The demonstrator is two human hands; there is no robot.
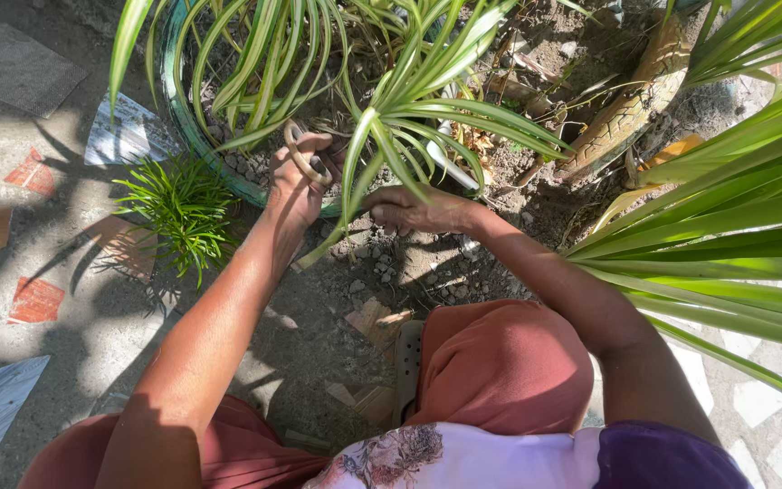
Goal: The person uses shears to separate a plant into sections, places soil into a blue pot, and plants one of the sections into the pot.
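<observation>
My left hand grips a pair of scissors with tan ring handles, held up against the striped green-and-white leaves of a spider plant. My right hand reaches under the plant's leaves, its fingers closed low at the base among the leaves; what they grip is partly hidden. The plant grows in soil ringed by a green painted tyre rim.
A small bushy green plant stands left of my left arm. Long broad green leaves reach in from the right. A yellowish painted tyre lies at upper right. Stones and soil cover the ground; patterned paving lies left.
</observation>
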